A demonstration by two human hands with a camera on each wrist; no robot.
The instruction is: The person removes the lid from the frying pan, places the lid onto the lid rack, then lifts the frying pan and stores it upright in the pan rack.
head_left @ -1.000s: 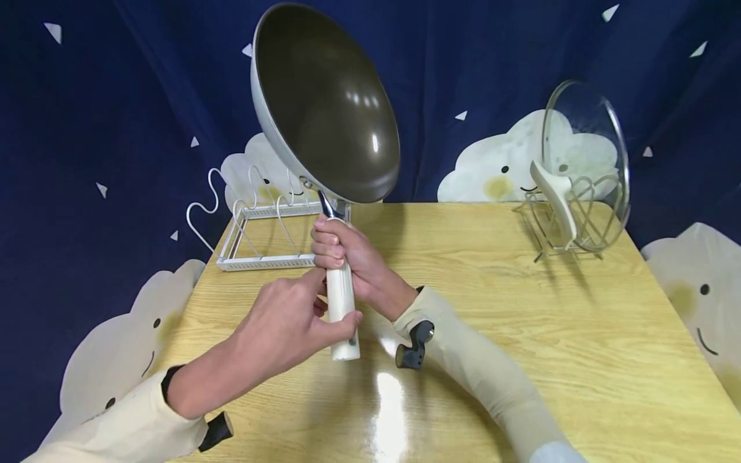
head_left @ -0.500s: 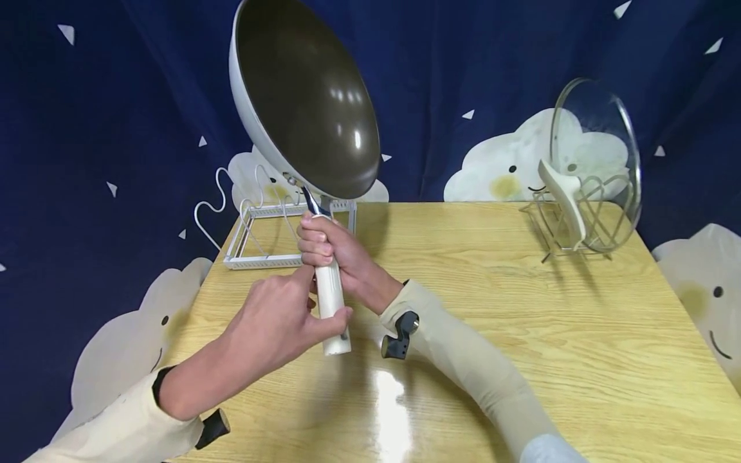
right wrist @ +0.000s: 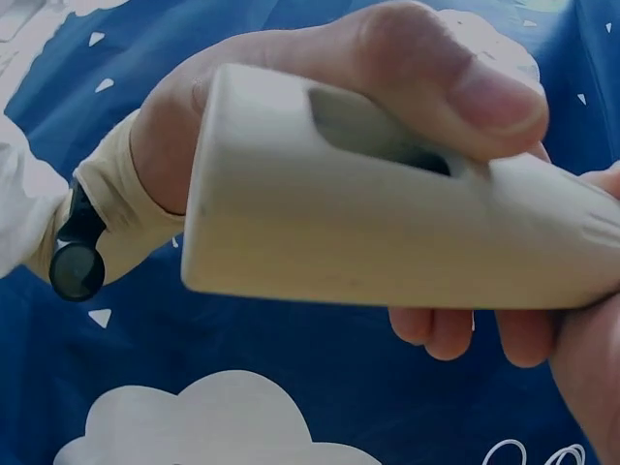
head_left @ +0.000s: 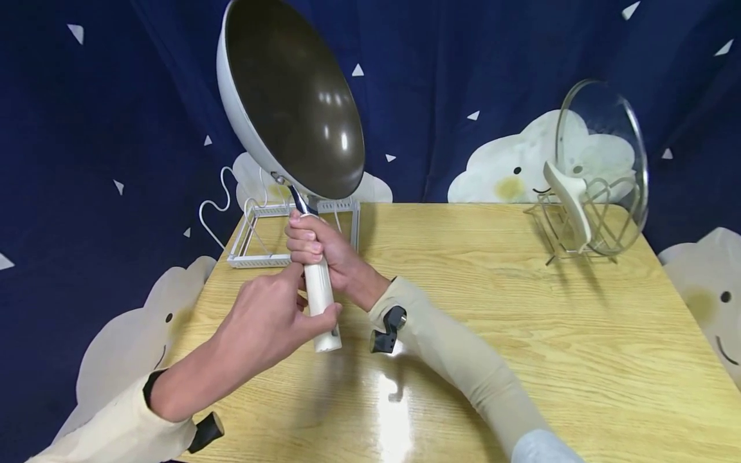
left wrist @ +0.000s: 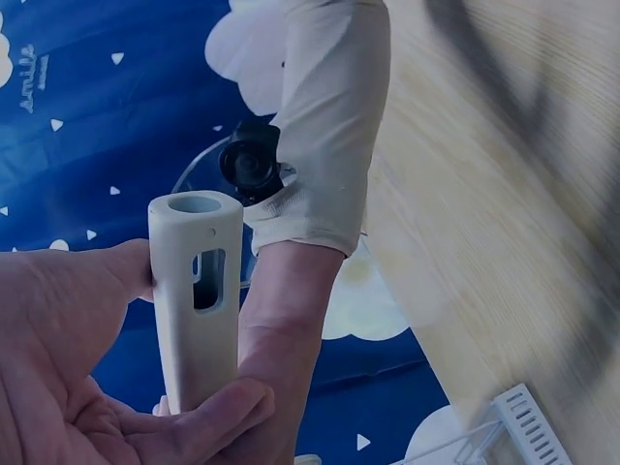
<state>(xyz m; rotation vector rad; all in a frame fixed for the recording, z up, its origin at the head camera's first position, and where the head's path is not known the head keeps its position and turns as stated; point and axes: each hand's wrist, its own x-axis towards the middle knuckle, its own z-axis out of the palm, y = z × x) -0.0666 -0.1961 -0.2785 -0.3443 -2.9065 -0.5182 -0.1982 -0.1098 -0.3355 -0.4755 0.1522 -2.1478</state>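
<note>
A wok [head_left: 295, 103] with a dark inside and a white outside is held up over the table, tilted so its inside faces me. My right hand [head_left: 329, 254] grips the upper part of its white handle [head_left: 318, 289], just below the metal neck. Lower down, my left hand [head_left: 260, 315] holds the same handle between thumb and fingers. The left wrist view shows the handle's hollow end [left wrist: 199, 310] with a slot in its side. In the right wrist view the left thumb [right wrist: 499, 102] lies along the handle beside that slot.
Behind the wok, a white rack [head_left: 260, 260] with curved wire dividers stands at the table's back left. At the back right, a glass lid [head_left: 608, 154] with a white handle stands on edge in a wire stand [head_left: 550, 238]. A dark blue curtain [head_left: 405, 38] hangs behind the wooden table [head_left: 492, 308].
Both hands and the wok have shifted left in the head view, and the wok's top edge now passes out of frame. The grip looks the same; the background has slid slightly right.
</note>
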